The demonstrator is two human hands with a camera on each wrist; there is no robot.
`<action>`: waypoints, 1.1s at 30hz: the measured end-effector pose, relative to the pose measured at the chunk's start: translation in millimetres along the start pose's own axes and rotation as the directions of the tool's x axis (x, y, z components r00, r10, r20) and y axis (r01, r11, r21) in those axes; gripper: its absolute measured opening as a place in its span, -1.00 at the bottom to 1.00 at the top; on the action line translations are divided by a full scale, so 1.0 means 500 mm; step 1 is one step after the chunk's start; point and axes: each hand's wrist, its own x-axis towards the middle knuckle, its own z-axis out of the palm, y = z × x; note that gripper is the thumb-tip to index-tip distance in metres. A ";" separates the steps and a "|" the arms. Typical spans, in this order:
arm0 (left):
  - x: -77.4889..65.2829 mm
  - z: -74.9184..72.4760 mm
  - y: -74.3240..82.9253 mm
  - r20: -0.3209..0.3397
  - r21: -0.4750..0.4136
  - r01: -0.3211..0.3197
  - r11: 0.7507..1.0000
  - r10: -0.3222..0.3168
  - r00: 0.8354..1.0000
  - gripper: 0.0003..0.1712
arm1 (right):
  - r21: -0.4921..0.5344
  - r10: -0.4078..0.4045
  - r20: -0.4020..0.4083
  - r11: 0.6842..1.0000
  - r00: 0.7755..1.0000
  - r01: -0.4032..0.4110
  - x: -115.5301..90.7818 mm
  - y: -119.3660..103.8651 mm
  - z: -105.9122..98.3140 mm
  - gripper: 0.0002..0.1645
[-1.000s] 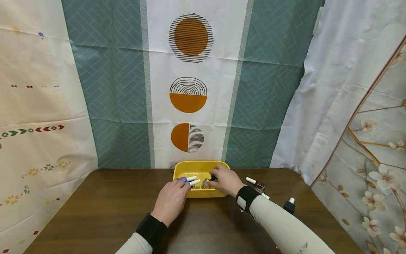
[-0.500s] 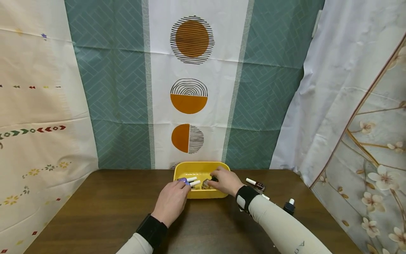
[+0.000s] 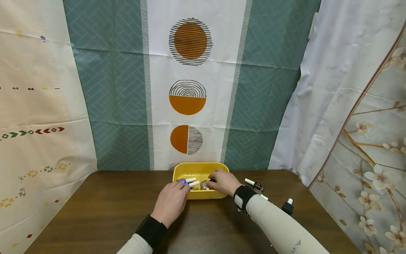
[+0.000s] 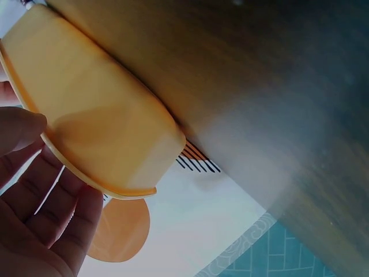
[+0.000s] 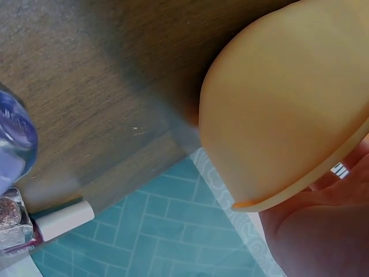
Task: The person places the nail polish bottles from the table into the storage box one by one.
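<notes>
A yellow plastic tray [image 3: 209, 195] stands at the back of the table, holding several small bottles. My left hand [image 3: 170, 201] grips its front left rim, with the thumb [image 4: 23, 128] at the rim and the fingers going over it. Beside that hand lie nail polish bottles with white caps [image 3: 194, 183], one with a purple body [image 3: 182, 181]. My right hand [image 3: 224, 181] reaches over the front right rim and pinches the black cap of a clear nail polish bottle [image 3: 203, 185]. The tray's wall hides the right fingertips in the right wrist view.
Right of the tray lie a dark red nail polish bottle [image 3: 258, 186] with a white cap and a glittery bottle [image 5: 10, 220]. Nearer stands a dark bottle [image 3: 287, 208] with a white cap. A patterned curtain [image 3: 187, 141] hangs right behind the table.
The clear bottle in my right hand has tipped and dropped slightly within the tray, and its black cap sits lower. My left hand has stayed in place.
</notes>
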 end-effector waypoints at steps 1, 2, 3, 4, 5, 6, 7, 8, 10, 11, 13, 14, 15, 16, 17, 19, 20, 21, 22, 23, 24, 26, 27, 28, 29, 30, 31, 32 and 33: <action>-0.001 0.000 0.000 0.000 -0.001 0.003 1.000 -0.003 1.000 -0.74 | -0.006 -0.001 0.000 1.000 1.000 0.001 0.000 -0.001 0.000 -0.57; -0.001 0.001 0.000 0.001 -0.001 0.004 1.000 -0.004 1.000 -0.74 | -0.012 -0.003 -0.002 1.000 1.000 0.003 -0.001 -0.002 0.001 -0.57; -0.002 0.001 0.001 0.005 0.000 0.008 1.000 -0.008 1.000 -0.74 | -0.018 -0.006 -0.003 1.000 1.000 0.006 -0.001 -0.002 0.001 -0.58; -0.002 0.002 0.001 0.006 0.001 0.009 1.000 -0.009 1.000 -0.74 | -0.022 -0.008 -0.003 1.000 1.000 0.008 -0.002 -0.003 0.002 -0.59; -0.003 0.002 0.001 0.008 0.003 0.010 1.000 -0.010 1.000 -0.74 | -0.026 -0.012 -0.003 1.000 1.000 0.011 -0.003 -0.003 0.003 -0.59; -0.004 0.003 0.001 0.008 0.003 0.010 1.000 -0.010 1.000 -0.74 | -0.028 -0.014 -0.002 0.999 1.000 0.014 -0.004 -0.003 0.004 -0.60; -0.005 0.004 0.002 0.008 0.002 0.010 1.000 -0.010 1.000 -0.74 | -0.030 -0.016 0.001 0.999 1.000 0.016 -0.004 -0.003 0.005 -0.62; -0.006 0.004 0.002 0.007 0.001 0.008 1.000 -0.008 1.000 -0.74 | -0.028 -0.021 0.001 0.999 1.000 0.021 -0.005 -0.004 0.005 -0.63; -0.008 0.004 0.003 0.000 -0.002 0.008 1.000 -0.008 1.000 -0.75 | -0.025 -0.026 0.003 0.999 1.000 0.027 -0.005 -0.004 0.006 -0.66; -0.008 0.004 0.003 -0.003 -0.003 0.007 1.000 -0.007 1.000 -0.76 | -0.025 -0.028 0.002 0.999 1.000 0.028 -0.005 -0.004 0.006 -0.66; -0.008 0.004 0.004 -0.009 -0.005 0.007 1.000 -0.007 1.000 -0.76 | -0.025 -0.028 -0.002 0.999 1.000 0.028 -0.004 -0.004 0.006 -0.66; -0.007 0.003 0.004 -0.014 -0.006 0.006 1.000 -0.006 1.000 -0.76 | -0.029 -0.027 -0.006 0.999 1.000 0.027 -0.004 -0.004 0.005 -0.66; -0.007 0.002 0.004 -0.018 -0.006 0.004 1.000 -0.004 1.000 -0.77 | -0.033 -0.025 -0.008 0.999 1.000 0.024 -0.005 -0.004 0.005 -0.64; -0.006 0.002 0.004 -0.021 -0.006 0.003 1.000 -0.003 1.000 -0.77 | -0.036 -0.022 -0.011 0.999 1.000 0.021 -0.005 -0.003 0.005 -0.63; -0.006 0.001 0.004 -0.021 -0.006 0.001 1.000 -0.001 1.000 -0.77 | -0.041 -0.019 -0.013 0.999 1.000 0.019 -0.005 -0.002 0.006 -0.62; -0.005 0.000 0.004 -0.023 -0.006 0.000 1.000 0.000 1.000 -0.77 | -0.048 -0.021 -0.021 0.999 1.000 0.020 -0.007 -0.001 0.006 -0.61; -0.004 -0.001 0.004 -0.021 -0.007 0.001 1.000 -0.001 1.000 -0.77 | -0.053 -0.027 -0.026 0.998 0.999 0.025 -0.009 0.000 0.006 -0.61; -0.004 -0.001 0.004 -0.017 -0.007 0.003 1.000 -0.003 1.000 -0.77 | -0.057 -0.030 -0.031 0.998 0.999 0.028 -0.010 0.000 0.006 -0.61; -0.003 -0.002 0.004 -0.014 -0.006 0.006 1.000 -0.006 1.000 -0.76 | -0.063 -0.038 -0.040 0.997 0.998 0.036 -0.012 0.001 0.007 -0.61; -0.003 -0.002 0.003 -0.011 -0.004 0.008 1.000 -0.008 1.000 -0.76 | -0.070 -0.048 -0.050 0.997 0.998 0.044 -0.014 0.002 0.007 -0.61; -0.003 -0.002 0.003 -0.007 -0.001 0.010 1.000 -0.010 1.000 -0.76 | -0.077 -0.058 -0.061 0.996 0.996 0.054 -0.016 0.002 0.006 -0.61; -0.003 -0.002 0.003 -0.001 0.003 0.011 1.000 -0.011 1.000 -0.76 | -0.097 -0.082 -0.086 0.993 0.993 0.073 -0.021 0.003 0.006 -0.61; -0.004 -0.002 0.003 -0.001 0.007 0.009 1.000 -0.009 1.000 -0.76 | -0.105 -0.090 -0.098 0.991 0.991 0.080 -0.024 0.004 0.005 -0.61; -0.004 -0.001 0.003 -0.003 0.008 0.008 1.000 -0.008 1.000 -0.77 | -0.115 -0.101 -0.112 0.989 0.989 0.088 -0.027 0.004 0.004 -0.61; -0.004 -0.001 0.003 -0.004 0.008 0.005 1.000 -0.005 1.000 -0.77 | -0.126 -0.108 -0.124 0.988 0.986 0.093 -0.031 0.004 0.003 -0.60; -0.004 -0.001 0.003 -0.009 0.006 0.003 1.000 -0.003 1.000 -0.77 | -0.135 -0.116 -0.136 0.986 0.984 0.098 -0.035 0.004 0.001 -0.59; -0.004 -0.001 0.003 -0.014 0.004 0.002 1.000 -0.002 1.000 -0.77 | -0.142 -0.124 -0.146 0.984 0.981 0.103 -0.039 0.003 -0.002 -0.58; -0.004 -0.001 0.003 -0.018 0.002 0.001 1.000 0.000 1.000 -0.77 | -0.148 -0.133 -0.157 0.983 0.979 0.109 -0.045 0.003 -0.004 -0.57; -0.003 -0.001 0.003 -0.022 0.001 -0.001 1.000 0.001 1.000 -0.77 | -0.153 -0.141 -0.165 0.981 0.976 0.116 -0.050 0.002 -0.006 -0.55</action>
